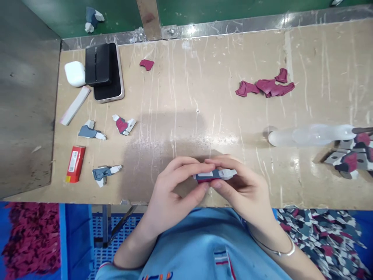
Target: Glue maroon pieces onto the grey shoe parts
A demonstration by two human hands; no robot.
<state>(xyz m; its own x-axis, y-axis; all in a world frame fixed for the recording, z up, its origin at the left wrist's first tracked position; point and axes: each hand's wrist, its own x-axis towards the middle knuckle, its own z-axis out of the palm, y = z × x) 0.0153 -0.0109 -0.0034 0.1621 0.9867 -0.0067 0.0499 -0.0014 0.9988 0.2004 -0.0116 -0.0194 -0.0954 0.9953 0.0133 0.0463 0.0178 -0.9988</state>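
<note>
Between my two hands, just above the table's front edge, is a small plastic part in dark blue-grey, maroon and white. My left hand pinches its left end with thumb and fingers. On the other end, my right hand grips it the same way, with a white tip poking out to the right. To the left lie similar assembled parts: a blue-grey and white one, a maroon and white one and another blue-grey one. Loose maroon pieces rest at the back right.
A clear bottle lies on the right beside assembled parts. At left are a phone, a black box, a white case and a red packet. Bins of maroon pieces and mixed parts stand below.
</note>
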